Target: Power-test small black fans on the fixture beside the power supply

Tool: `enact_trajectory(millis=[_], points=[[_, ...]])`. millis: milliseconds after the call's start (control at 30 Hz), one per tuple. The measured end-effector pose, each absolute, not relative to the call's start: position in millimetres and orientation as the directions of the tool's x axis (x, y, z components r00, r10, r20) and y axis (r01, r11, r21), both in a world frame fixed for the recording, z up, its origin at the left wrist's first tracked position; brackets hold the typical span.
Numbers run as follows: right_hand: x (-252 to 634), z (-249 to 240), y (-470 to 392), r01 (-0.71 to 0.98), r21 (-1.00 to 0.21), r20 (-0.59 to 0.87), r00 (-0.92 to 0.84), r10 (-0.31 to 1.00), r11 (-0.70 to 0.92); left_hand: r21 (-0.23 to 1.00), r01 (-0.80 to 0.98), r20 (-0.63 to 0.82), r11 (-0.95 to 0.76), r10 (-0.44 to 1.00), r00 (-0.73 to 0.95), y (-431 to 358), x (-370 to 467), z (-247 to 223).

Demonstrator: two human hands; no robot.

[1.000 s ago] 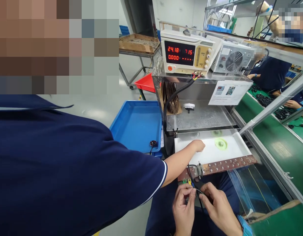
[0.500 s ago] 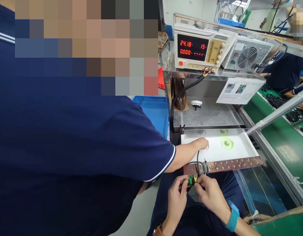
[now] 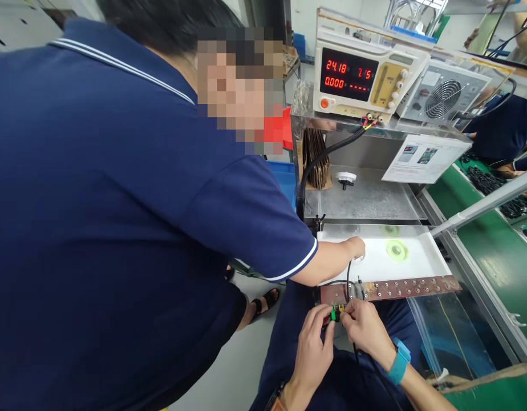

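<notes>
My left hand (image 3: 313,342) pinches a small connector block (image 3: 334,314) with green and yellow levers, at the green end. The fingers of my right hand (image 3: 368,326) are closed on its yellow side, partly covering it. Just beyond my hands, a thin black cable (image 3: 348,279) rises over the brown strip. Dark leads (image 3: 377,371) hang below my right hand over my lap. A co-worker's hand (image 3: 356,248) reaches in from the left and touches a round white piece on the white tray.
The brown strip (image 3: 409,285) with rows of metal studs edges the white tray (image 3: 428,260), where a yellow-green round part (image 3: 397,250) lies. Above stands a lit power supply (image 3: 349,74). The co-worker's body (image 3: 118,228) fills the left. A green conveyor (image 3: 494,245) runs right.
My view has shifted, and more of the co-worker's head and back shows. Both my hands stay on the connector, its green lever now sitting differently between my fingers. Dark leads now show below my right hand.
</notes>
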State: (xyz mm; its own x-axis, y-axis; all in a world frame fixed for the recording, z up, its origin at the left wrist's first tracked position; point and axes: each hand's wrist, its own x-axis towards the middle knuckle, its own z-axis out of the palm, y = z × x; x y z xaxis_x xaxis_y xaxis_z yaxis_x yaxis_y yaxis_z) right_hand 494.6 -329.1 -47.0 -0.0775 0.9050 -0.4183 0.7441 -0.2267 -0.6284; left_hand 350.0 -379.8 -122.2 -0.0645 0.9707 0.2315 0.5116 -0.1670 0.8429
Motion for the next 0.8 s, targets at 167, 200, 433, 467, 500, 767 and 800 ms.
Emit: enact_trajectory(millis=[167, 200, 433, 467, 500, 767, 800], points=[[492.9, -45.6, -328.2, 0.764, -0.605, -0.426, -0.074, 0.902, -0.224, 0.826, 0.534, 0.243, -0.182, 0.969, -0.046, -378.6, 348.7, -120.7], [492.9, -45.8, -328.0, 0.768, -0.602, -0.425, -0.075, 0.902, -0.220, 0.825, 0.535, 0.242, -0.183, 0.969, -0.043, -378.4, 348.7, -120.4], [493.5, -44.3, -327.4, 0.766, -0.600, -0.428, -0.066, 0.901, -0.229, 0.826, 0.534, 0.228, -0.181, 0.973, -0.024, -376.6, 347.5, -119.7], [493.6, -43.6, -327.4, 0.763, -0.604, -0.429, -0.066, 0.901, -0.231, 0.829, 0.532, 0.220, -0.174, 0.975, -0.023, -376.4, 347.4, -119.3], [493.6, -42.9, -327.3, 0.760, -0.607, -0.428, -0.066, 0.901, -0.232, 0.831, 0.530, 0.213, -0.170, 0.977, -0.020, -376.3, 347.3, -118.7], [489.8, -40.7, -324.8, 0.818, -0.543, -0.408, -0.061, 0.911, -0.188, 0.796, 0.571, 0.247, -0.201, 0.969, -0.003, -376.4, 347.8, -115.8], [489.0, -40.8, -324.6, 0.829, -0.530, -0.404, -0.064, 0.912, -0.177, 0.787, 0.582, 0.250, -0.204, 0.968, 0.001, -376.5, 347.7, -115.7]])
